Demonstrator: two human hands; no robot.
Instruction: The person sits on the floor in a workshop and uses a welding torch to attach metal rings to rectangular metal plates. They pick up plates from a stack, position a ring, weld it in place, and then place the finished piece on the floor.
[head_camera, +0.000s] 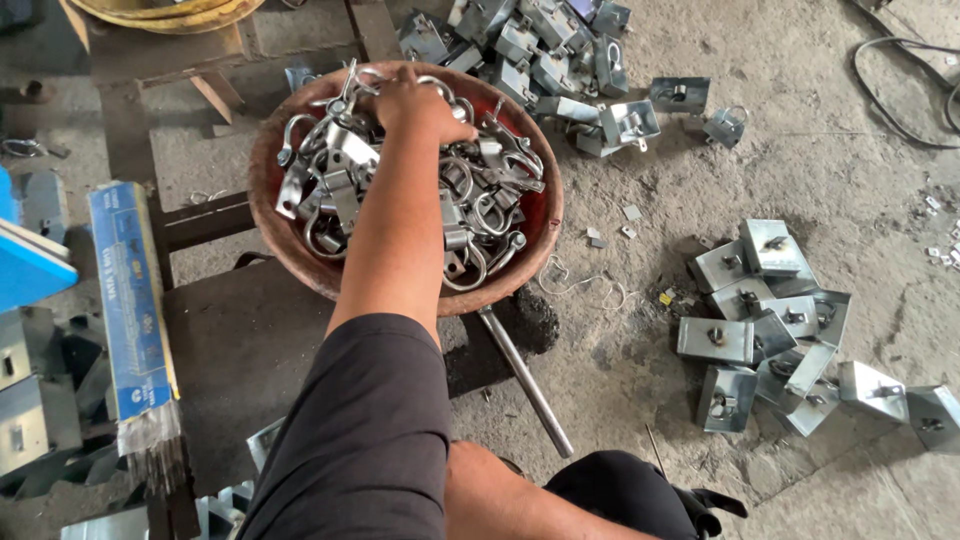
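left hand (420, 100) reaching into bowl (270, 200) (arm outstretched), fingers among shackles (480, 200)

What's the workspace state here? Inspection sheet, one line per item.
Surface: dusty concrete floor.
Job's things: red-brown bowl full of metal shackles.
Clutter: two piles of grey metal lock bodies, metal rod, blue box of welding rods.
Grippers: one hand reaches into the shackles; which hand it is and its grip are unclear; other hand nothing seen.
Cables: black cable top right.
Surroundings: wooden frame left of bowl.
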